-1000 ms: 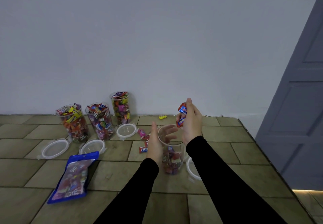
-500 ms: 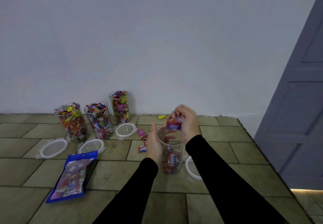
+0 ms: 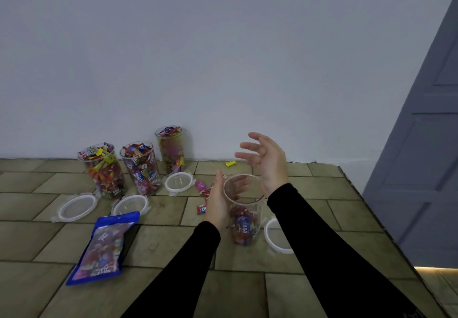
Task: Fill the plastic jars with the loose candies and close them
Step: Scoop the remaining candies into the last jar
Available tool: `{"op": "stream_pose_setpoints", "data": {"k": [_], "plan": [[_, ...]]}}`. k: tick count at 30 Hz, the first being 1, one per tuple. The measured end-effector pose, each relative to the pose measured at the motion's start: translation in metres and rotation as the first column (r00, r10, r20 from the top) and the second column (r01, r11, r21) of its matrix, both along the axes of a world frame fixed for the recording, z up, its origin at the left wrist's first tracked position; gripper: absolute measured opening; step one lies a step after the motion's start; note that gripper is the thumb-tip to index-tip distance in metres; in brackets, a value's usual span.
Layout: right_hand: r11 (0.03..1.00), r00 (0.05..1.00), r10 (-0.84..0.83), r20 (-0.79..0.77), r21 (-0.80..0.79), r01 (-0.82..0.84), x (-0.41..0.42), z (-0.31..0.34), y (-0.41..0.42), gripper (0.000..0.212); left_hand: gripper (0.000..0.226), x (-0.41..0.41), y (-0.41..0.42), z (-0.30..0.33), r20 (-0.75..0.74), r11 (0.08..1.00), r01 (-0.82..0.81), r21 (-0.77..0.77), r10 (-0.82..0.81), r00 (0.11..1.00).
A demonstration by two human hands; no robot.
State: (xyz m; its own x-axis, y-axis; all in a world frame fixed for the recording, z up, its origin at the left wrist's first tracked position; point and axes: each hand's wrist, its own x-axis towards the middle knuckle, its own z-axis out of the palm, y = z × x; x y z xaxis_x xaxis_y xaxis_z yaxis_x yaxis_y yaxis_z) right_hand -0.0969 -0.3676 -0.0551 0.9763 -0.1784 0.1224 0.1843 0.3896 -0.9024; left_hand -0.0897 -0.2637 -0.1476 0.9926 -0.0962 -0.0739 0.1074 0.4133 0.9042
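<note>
A clear plastic jar (image 3: 244,208) stands upright on the tiled surface, its lower part holding wrapped candies. My left hand (image 3: 218,202) grips its left side. My right hand (image 3: 266,160) hovers just above and behind the jar's open rim, fingers spread, holding nothing. Its white lid (image 3: 275,235) lies to the right, partly hidden by my right sleeve. Loose candies lie left of the jar: a pink one (image 3: 201,185), a red one (image 3: 201,209), and a yellow one (image 3: 230,163) near the wall.
Three full open jars (image 3: 105,171), (image 3: 142,167), (image 3: 171,149) stand at the back left by the wall, with their white lids (image 3: 76,206), (image 3: 130,204), (image 3: 178,181) lying in front. A blue candy bag (image 3: 104,248) lies flat at front left. The surface's edge and a grey door (image 3: 426,169) are on the right.
My right hand held red-blue candies above the jar, dropped them in, and now is open and raised. The left hand has stayed on the jar.
</note>
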Motion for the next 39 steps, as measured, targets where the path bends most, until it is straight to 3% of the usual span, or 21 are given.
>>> {"op": "stream_pose_setpoints", "data": {"k": [3,6,8,10,13,14,15,16,17,18,19,23,27,30,39], "plan": [[0.996,0.998,-0.059,-0.003,-0.062,0.058,0.017,0.000,-0.012,0.023,0.069,0.003,0.014,-0.009,0.028,0.997,-0.066,0.033,0.065,0.998],[0.990,0.996,-0.061,-0.070,-0.135,0.051,0.039,-0.019,-0.019,0.021,0.045,0.009,0.030,-0.025,0.118,0.906,-0.294,0.305,0.271,0.955],[0.975,0.988,-0.059,-0.141,-0.220,0.027,0.052,-0.041,-0.021,0.020,0.026,0.014,0.041,-0.036,0.294,0.769,-0.410,0.490,0.297,0.909],[0.937,0.980,-0.041,-0.196,-0.348,-0.030,0.066,-0.068,-0.021,0.020,0.019,0.015,0.050,-0.040,0.410,0.570,-0.433,0.698,0.178,0.894],[0.810,0.975,0.037,-0.218,-0.566,-0.157,0.088,-0.102,-0.017,0.013,0.049,0.014,0.056,-0.041,0.292,0.170,-0.291,0.941,0.016,0.956],[0.746,0.966,0.095,-0.242,-0.625,-0.230,0.095,-0.110,-0.013,0.011,0.059,0.017,0.059,-0.044,0.239,0.086,-0.237,0.968,-0.018,0.971],[0.617,0.957,0.153,-0.247,-0.733,-0.288,0.099,-0.116,-0.012,0.017,0.065,0.018,0.060,-0.046,0.197,0.018,-0.197,0.980,-0.055,0.979],[0.415,0.956,0.201,-0.215,-0.865,-0.282,0.100,-0.121,-0.012,0.033,0.069,0.021,0.062,-0.051,0.163,-0.041,-0.168,0.985,-0.092,0.982],[0.209,0.954,0.248,-0.169,-0.952,-0.223,0.103,-0.128,-0.010,0.047,0.072,0.026,0.064,-0.054,0.136,-0.094,-0.148,0.985,-0.118,0.984],[0.082,0.955,0.273,-0.119,-0.986,-0.147,0.103,-0.133,-0.008,0.052,0.074,0.031,0.065,-0.058,0.116,-0.140,-0.135,0.981,-0.135,0.984],[0.023,0.951,0.299,-0.077,-0.996,-0.088,0.102,-0.134,-0.005,0.053,0.074,0.035,0.066,-0.060,0.112,-0.165,-0.135,0.977,-0.142,0.984],[-0.162,0.921,0.385,-0.061,-0.987,0.002,0.121,-0.151,0.008,0.049,0.069,0.055,0.064,-0.069,0.088,-0.184,-0.112,0.976,-0.131,0.987],[-0.275,0.940,0.324,-0.109,-0.961,-0.016,0.144,-0.161,0.020,0.046,0.067,0.072,0.062,-0.073,0.063,-0.167,-0.082,0.983,-0.116,0.991],[-0.262,0.955,0.278,-0.103,-0.965,-0.028,0.158,-0.167,0.024,0.047,0.087,0.083,0.062,-0.070,0.104,-0.129,-0.118,0.985,-0.106,0.989],[-0.191,0.967,0.201,-0.160,-0.974,-0.121,0.181,-0.168,0.019,0.046,0.067,0.107,0.057,-0.080,0.306,0.075,-0.300,0.951,-0.075,0.949]]}}
